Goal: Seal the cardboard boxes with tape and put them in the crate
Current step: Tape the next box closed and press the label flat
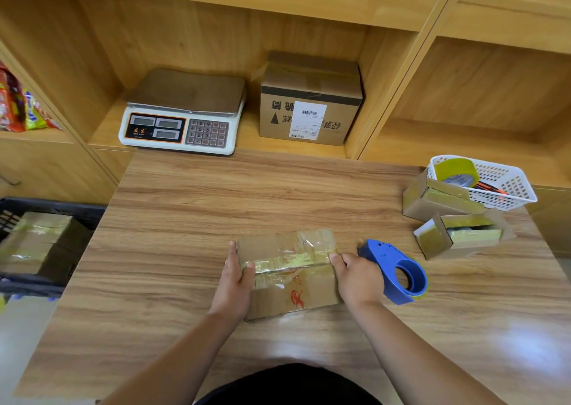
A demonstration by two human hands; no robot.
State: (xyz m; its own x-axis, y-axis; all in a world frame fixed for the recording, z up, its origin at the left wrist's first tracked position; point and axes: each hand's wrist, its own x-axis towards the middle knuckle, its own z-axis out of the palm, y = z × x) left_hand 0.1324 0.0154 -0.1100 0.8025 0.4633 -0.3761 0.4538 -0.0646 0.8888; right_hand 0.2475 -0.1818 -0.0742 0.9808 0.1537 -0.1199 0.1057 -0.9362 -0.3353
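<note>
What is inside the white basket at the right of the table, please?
The white basket holds a roll of yellowish tape and thin orange-and-black items I cannot identify. Its wall and the roll hide whatever lies lower down.

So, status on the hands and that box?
Left hand, right hand grip taped box by its ends. Blue tape dispenser beside right hand. Crate at left, one box inside.

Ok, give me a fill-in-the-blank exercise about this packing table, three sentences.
1. The tape dispenser beside the held cardboard box is ____.
2. The tape roll sits in a white ____.
3. The scale stands ____ of the labelled box.
Missing words: blue; basket; left.
</note>
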